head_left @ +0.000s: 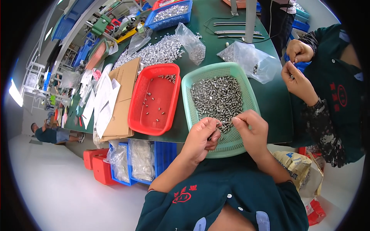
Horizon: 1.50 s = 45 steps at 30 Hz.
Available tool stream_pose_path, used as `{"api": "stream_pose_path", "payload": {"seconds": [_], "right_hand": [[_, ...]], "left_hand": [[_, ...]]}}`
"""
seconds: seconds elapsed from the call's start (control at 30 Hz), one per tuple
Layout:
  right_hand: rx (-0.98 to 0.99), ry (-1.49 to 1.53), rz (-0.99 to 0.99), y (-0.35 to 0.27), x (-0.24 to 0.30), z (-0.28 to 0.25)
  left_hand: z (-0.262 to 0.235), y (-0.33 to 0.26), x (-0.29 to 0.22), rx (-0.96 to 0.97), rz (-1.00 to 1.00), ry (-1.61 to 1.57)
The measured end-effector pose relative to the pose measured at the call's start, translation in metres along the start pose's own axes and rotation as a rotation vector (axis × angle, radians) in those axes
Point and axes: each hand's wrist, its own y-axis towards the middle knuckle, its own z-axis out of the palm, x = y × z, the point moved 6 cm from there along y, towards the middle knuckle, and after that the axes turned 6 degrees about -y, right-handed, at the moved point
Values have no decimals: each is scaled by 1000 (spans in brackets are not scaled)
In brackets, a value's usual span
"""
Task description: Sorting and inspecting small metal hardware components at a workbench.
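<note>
Over the near rim of the pale green perforated plastic tray, the left hand and right hand each pinch one small silvery metal cylinder, fingers closed on it. These look hard, light, smooth and likely to roll or slip, so a fingertip pinch across the barrel suits them. Beyond, the heap fills the tray on the dark green table.

Just one view here, a fisheye cam worn on the head, looking steeply down and forward over the person's own chest. It sits close above the hands, with the green table spreading away toward the top of the shot. Edges curve hard near the rim, and the corners go black. The floor shows at the lower left.
</note>
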Motion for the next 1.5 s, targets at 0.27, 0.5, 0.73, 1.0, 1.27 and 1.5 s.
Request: {"api": "stream_pose_path", "payload": {"seconds": [0.27,0.5,0.73,1.0,1.27,1.5], "right_hand": [[82,76,62,-3,-4,9],[118,239,161,-6,-11,17],[137,173,75,-4,-2,18],[166,436,294,-10,-20,29],[22,-559,-388,8,36,-3],[108,5,-40,1,14,12]], "left_hand": [[11,-3,-3,72,5,-111],[10,-1,-1,135,-15,-124],[11,1,1,107,-5,-77],[12,1,-9,18,97,137],[2,-2,-9,209,20,-174],[12,1,-3,160,0,-158]]}}
